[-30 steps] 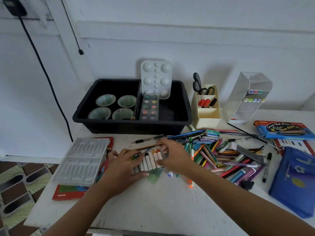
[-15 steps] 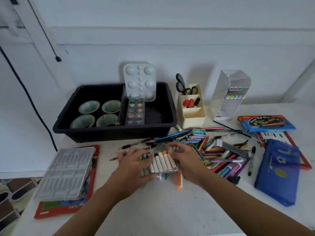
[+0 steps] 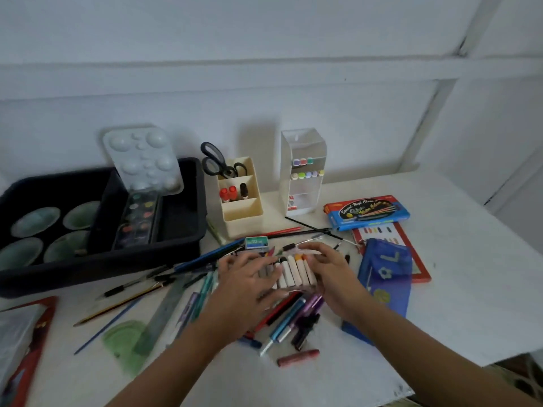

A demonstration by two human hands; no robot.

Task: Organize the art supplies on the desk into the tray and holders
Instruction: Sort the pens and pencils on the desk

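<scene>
Crayons [image 3: 293, 271]: row of sticks, long axes pointing away from you. Your left hand [image 3: 246, 279] and right hand [image 3: 333, 274] each grip one side. Tray [image 3: 88, 271] far left, nearer left hand.

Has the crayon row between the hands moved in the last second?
Yes. The crayon row moved right: it lay in front of the black tray, now it sits right of the cream holder.
</scene>
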